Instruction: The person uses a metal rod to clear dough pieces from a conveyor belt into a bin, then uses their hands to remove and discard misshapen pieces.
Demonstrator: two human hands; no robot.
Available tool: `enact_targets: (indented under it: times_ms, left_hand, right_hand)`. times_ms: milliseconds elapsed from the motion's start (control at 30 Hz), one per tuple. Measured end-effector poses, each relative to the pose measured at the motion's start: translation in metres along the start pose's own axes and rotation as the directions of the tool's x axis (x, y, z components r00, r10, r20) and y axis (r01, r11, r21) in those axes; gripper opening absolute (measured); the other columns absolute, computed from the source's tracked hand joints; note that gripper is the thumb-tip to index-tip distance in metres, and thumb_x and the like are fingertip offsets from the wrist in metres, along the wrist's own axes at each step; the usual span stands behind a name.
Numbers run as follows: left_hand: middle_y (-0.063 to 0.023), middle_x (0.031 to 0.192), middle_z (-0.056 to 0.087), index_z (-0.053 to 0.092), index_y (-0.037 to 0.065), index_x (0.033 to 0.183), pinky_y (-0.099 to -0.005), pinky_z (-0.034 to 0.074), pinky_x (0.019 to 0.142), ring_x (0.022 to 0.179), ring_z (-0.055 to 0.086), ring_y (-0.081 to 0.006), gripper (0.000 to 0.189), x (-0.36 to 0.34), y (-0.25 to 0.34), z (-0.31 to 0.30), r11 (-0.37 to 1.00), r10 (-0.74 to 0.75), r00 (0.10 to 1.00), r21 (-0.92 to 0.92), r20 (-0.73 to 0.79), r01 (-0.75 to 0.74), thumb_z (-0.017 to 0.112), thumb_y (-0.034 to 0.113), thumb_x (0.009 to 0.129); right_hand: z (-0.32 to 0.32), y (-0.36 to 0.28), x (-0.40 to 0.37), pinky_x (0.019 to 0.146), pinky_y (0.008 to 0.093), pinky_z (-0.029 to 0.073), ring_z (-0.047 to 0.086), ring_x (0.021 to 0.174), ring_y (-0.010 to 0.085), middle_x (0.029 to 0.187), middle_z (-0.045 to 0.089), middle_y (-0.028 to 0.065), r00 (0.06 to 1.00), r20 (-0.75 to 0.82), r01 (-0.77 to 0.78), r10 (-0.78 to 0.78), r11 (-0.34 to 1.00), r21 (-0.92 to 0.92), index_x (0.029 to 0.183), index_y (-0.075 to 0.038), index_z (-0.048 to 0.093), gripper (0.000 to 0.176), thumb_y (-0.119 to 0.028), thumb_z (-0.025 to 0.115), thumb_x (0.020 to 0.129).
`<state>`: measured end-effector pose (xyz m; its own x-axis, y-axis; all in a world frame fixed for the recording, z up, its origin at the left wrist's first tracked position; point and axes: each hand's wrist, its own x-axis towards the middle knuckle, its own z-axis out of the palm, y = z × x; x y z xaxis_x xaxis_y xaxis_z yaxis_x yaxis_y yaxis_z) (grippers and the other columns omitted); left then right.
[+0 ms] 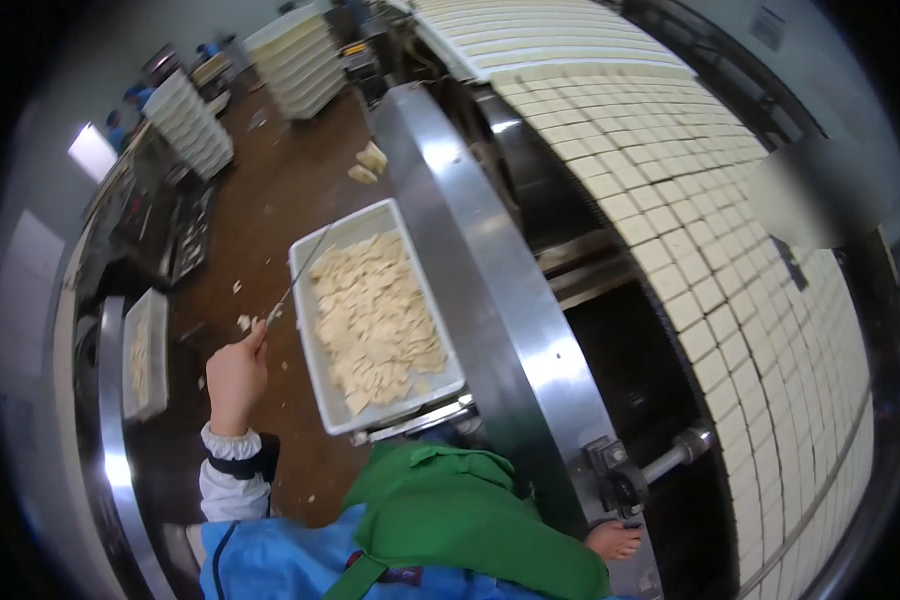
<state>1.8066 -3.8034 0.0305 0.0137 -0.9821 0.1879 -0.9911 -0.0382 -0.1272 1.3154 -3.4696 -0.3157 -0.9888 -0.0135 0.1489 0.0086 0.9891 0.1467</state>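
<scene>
My left hand [237,375] is closed around the end of a thin metal rod [295,282]. The rod slants up and away, its far end crossing the rim of a white plastic crate [305,335]. Inside that crate lies a heap of flat, pale cream pieces [375,315]. Low on the right, beyond my green apron [470,510], my right hand [615,541] rests with its fingers laid on the metal machine frame [530,340]. Part of that hand is hidden by the apron.
Right of the frame, a conveyor [670,200] carries rows of pale square blocks. Stacked white crates [295,65] and another stack [190,125] stand farther off. A second crate [160,350] sits at left. Scraps [370,160] lie on the brown floor. Blue-clad people [118,130] are in the distance.
</scene>
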Motion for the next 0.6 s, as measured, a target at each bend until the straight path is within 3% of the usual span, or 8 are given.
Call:
enact_targets:
  times_ms: [33, 133, 167, 267, 533, 600]
  left_hand:
    - [-0.0146, 0.068, 0.066, 0.073, 0.016, 0.117, -0.0436, 0.051, 0.059, 0.064, 0.066, -0.0338, 0.028, -0.003, -0.009, -0.002, 0.98, 0.057, 0.998, 0.193, 0.005, -0.057, 0.062, 0.019, 0.091]
    - [-0.013, 0.066, 0.065, 0.076, 0.017, 0.107, -0.0436, 0.05, 0.058, 0.062, 0.066, -0.0324, 0.022, 0.002, -0.035, 0.013, 0.939, 0.079, 0.992, 0.326, 0.097, -0.106, 0.062, 0.02, 0.09]
    - [-0.0121, 0.064, 0.064, 0.076, 0.017, 0.099, -0.0431, 0.05, 0.056, 0.061, 0.066, -0.0319, 0.019, 0.004, -0.039, 0.017, 0.933, 0.098, 0.989, 0.335, 0.113, -0.131, 0.06, 0.019, 0.09]
    - [-0.0121, 0.064, 0.064, 0.076, 0.014, 0.095, -0.0434, 0.049, 0.056, 0.062, 0.066, -0.0319, 0.017, 0.007, -0.051, 0.007, 0.93, 0.07, 0.992, 0.353, 0.108, -0.104, 0.06, 0.019, 0.091]
    - [-0.013, 0.066, 0.066, 0.075, 0.011, 0.092, -0.0437, 0.05, 0.058, 0.064, 0.067, -0.0322, 0.017, 0.039, -0.05, -0.007, 0.93, 0.042, 0.989, 0.355, 0.143, -0.091, 0.06, 0.02, 0.091]
    - [-0.0134, 0.067, 0.066, 0.075, 0.011, 0.092, -0.0436, 0.05, 0.059, 0.065, 0.067, -0.0321, 0.017, 0.049, -0.05, -0.005, 0.933, 0.048, 0.987, 0.345, 0.153, -0.099, 0.06, 0.02, 0.091]
  right_hand:
    - [0.0, -0.003, -0.002, 0.091, 0.047, 0.041, 0.051, 0.105, 0.0343, 0.113, 0.05, 0.0143, 0.999, 0.006, 0.034, -0.034, 0.999, -0.008, 0.14, -0.008, 0.044, 0.056, -0.025, 0.058, 0.089]
    - [0.0, -0.008, -0.002, 0.09, 0.0467, 0.042, 0.051, 0.103, 0.0336, 0.113, 0.05, 0.0141, 0.998, -0.02, 0.063, -0.064, 0.996, -0.065, 0.141, -0.009, 0.043, 0.056, -0.03, 0.055, 0.09]
    - [0.002, -0.01, -0.003, 0.089, 0.0464, 0.042, 0.051, 0.102, 0.0334, 0.113, 0.05, 0.014, 0.997, -0.039, 0.063, -0.067, 0.994, -0.093, 0.142, -0.009, 0.042, 0.057, -0.031, 0.053, 0.091]
    - [-0.001, -0.014, -0.009, 0.088, 0.0463, 0.042, 0.051, 0.102, 0.0332, 0.113, 0.049, 0.0139, 0.996, -0.051, 0.074, -0.079, 0.993, -0.091, 0.144, -0.01, 0.041, 0.059, -0.033, 0.053, 0.091]
    - [-0.008, -0.03, -0.017, 0.087, 0.0474, 0.041, 0.049, 0.103, 0.0334, 0.112, 0.049, 0.0144, 0.998, -0.008, 0.061, -0.063, 0.991, -0.123, 0.147, -0.012, 0.038, 0.062, -0.032, 0.055, 0.091]
    - [-0.017, -0.034, -0.019, 0.088, 0.0475, 0.039, 0.049, 0.102, 0.0338, 0.112, 0.048, 0.0142, 0.995, -0.029, 0.093, -0.095, 0.994, -0.06, 0.147, -0.012, 0.038, 0.062, -0.032, 0.056, 0.091]
